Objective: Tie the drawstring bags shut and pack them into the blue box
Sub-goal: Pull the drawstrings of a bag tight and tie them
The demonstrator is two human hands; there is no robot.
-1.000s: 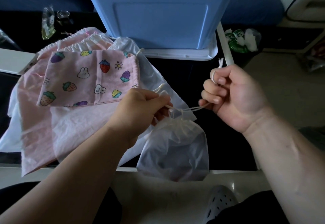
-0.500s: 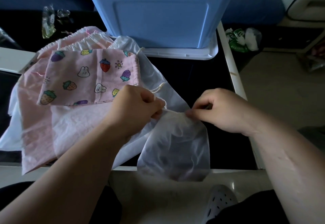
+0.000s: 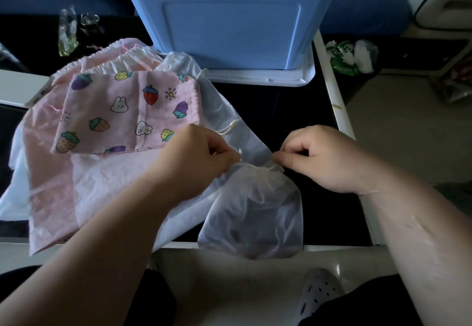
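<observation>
**Pulling done, hands back at the bag's neck**

A second ago the right hand (image 3: 321,158) was drawn up and away to the right, stretching the drawstring (image 3: 240,151) taut from the small white bag (image 3: 252,210). It has since dropped back in, and both hands now sit close on either side of the gathered mouth. The left hand (image 3: 201,157) has its fingers curled and pinches the cord, a short white tip showing above them. The right hand pinches the right end of the neck between thumb and forefinger; whether it has cord or only cloth I cannot tell.

The bag has barely shifted. It lies at the front edge of the tabletop (image 3: 288,126), its bottom hanging over that edge, with the pile of pink and white bags (image 3: 127,111) to its left. The mouth looks cinched, so the tightening seems finished and knotting is probably the step in hand. No knot is visible. The blue box (image 3: 229,19) stands at the far edge, well apart from the bag.
</observation>
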